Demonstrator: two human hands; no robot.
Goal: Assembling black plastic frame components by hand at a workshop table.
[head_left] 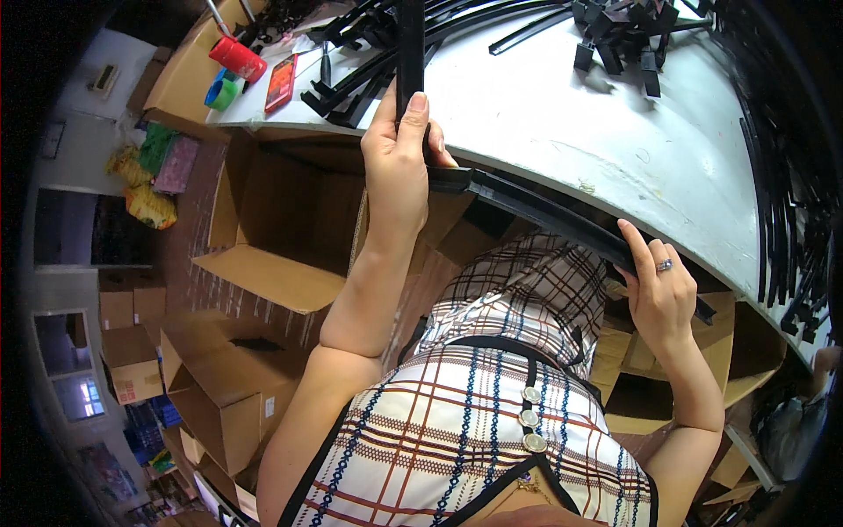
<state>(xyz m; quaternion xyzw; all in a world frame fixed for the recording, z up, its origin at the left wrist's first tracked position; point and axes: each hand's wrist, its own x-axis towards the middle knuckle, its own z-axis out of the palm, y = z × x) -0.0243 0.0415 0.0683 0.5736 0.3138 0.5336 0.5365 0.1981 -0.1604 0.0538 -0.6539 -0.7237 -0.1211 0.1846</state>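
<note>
My left hand [397, 167] is closed around a long black strip [410, 53] that points away from me over the table edge. At its near end a short black corner piece [450, 180] sticks out to the right. That piece meets the end of a second black strip [553, 220], which slants down to the right along the table's front edge. Whether the two are joined or only touching, I cannot tell. My right hand [660, 290], with a ring on one finger, grips this second strip near its far right end, thumb underneath and index finger stretched along it.
On the white table [527, 105] lie loose black strips [369, 79], a pile of short black pieces [623, 35] and a red phone [281, 83]. A red can [237, 58] and green tape roll [221, 92] sit at the left. Open cardboard boxes [272, 277] stand below.
</note>
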